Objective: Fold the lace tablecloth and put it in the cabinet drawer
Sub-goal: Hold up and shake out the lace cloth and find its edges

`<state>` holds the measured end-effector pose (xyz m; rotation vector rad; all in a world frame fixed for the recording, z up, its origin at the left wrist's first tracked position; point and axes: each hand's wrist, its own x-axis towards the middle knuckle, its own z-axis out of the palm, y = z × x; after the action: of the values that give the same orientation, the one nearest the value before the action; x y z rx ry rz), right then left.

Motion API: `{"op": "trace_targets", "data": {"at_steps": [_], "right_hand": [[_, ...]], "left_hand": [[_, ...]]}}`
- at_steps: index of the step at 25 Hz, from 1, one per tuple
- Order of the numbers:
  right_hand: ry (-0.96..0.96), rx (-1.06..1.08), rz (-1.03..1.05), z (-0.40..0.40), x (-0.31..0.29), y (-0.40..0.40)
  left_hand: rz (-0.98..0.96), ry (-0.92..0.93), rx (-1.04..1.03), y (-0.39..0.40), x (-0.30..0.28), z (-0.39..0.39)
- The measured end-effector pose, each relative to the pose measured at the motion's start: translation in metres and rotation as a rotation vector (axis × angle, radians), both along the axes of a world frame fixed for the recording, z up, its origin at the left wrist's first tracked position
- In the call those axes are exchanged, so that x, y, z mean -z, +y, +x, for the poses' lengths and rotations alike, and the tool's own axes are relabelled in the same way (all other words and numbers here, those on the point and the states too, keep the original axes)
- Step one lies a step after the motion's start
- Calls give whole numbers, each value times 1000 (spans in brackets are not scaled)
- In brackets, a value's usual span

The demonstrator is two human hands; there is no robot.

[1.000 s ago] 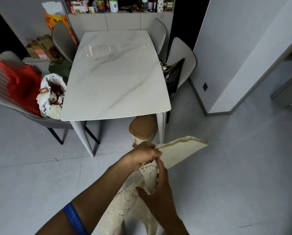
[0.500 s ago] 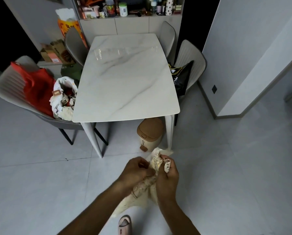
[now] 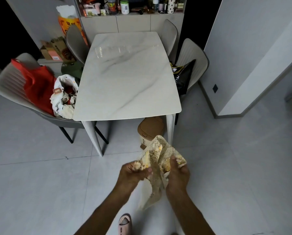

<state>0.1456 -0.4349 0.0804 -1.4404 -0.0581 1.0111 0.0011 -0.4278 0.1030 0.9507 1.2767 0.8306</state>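
So the cream lace tablecloth [image 3: 158, 168] is bunched up in mid-air between my hands, over the pale grey tiled floor [image 3: 40, 184], its tail hanging down. My left hand [image 3: 133, 173] has fingers curled round one wad of it, my right hand [image 3: 177, 175] grips the other side. Just ahead is the white marble-look counter [image 3: 126, 78], with a tan-lidded bin [image 3: 150, 128] under its near edge. Grey chairs [image 3: 11, 82] sit around it, one stacked with a red bag [image 3: 38, 83]. A pink slipper [image 3: 124, 224] pokes in below.

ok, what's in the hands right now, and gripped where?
Both hold the lace tablecloth, bunched in mid-air. Left hand grips its left bunched edge; right hand grips the right side, fingers curled into the cloth. The tail hangs below.
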Motion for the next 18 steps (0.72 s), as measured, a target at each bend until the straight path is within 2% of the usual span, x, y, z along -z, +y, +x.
{"op": "trace_targets", "data": {"at_steps": [4,8,12,15,18], "right_hand": [[-60,76,-14,46,-18,5],[-285,-109,20,47,-39,-9],[-327,-236,102,38,-49,-22],[-294,-51,85,80,-51,-20],[-210,137,12,138,-48,-12]], "left_hand": [[127,-30,-49,36,-24,3],[252,-9,-22,50,-36,34],[385,20,54,57,-55,61],[451,72,-52,82,-73,38],[406,114,-261,116,-85,1]]}}
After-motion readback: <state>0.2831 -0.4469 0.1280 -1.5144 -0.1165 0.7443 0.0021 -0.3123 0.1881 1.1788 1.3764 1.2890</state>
